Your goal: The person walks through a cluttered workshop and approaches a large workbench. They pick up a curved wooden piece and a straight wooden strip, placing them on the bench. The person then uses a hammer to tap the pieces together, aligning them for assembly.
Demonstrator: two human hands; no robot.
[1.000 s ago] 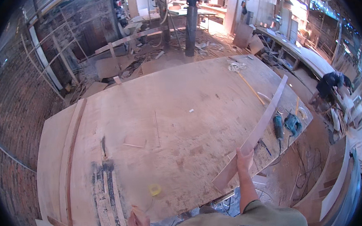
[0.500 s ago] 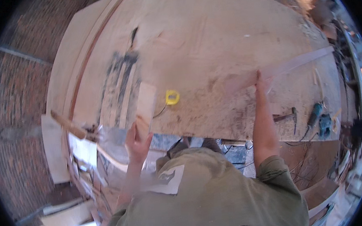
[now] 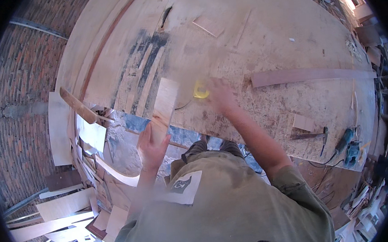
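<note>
My left hand point(image 3: 153, 145) is closed round the lower end of a short pale wooden board point(image 3: 165, 98), held over the near edge of the workbench. My right hand point(image 3: 220, 93), smeared by motion, reaches over the bench just right of a yellow tape measure point(image 3: 201, 89). Whether its fingers touch the tape measure is blurred. Right of that hand lies a long, slightly curved wooden strip point(image 3: 312, 75), with nothing holding it.
A hammer point(image 3: 323, 135), a small wooden block point(image 3: 303, 122) and a corded teal power tool point(image 3: 344, 140) lie at the bench's right. Several thin strips lie by dark stains at left. Wood offcuts point(image 3: 67, 204) pile up at lower left, near a brick wall point(image 3: 25, 88).
My right hand has let go of the long curved strip, which now lies on the bench, and moved left to the tape measure. My left hand still holds the board. The view has shifted.
</note>
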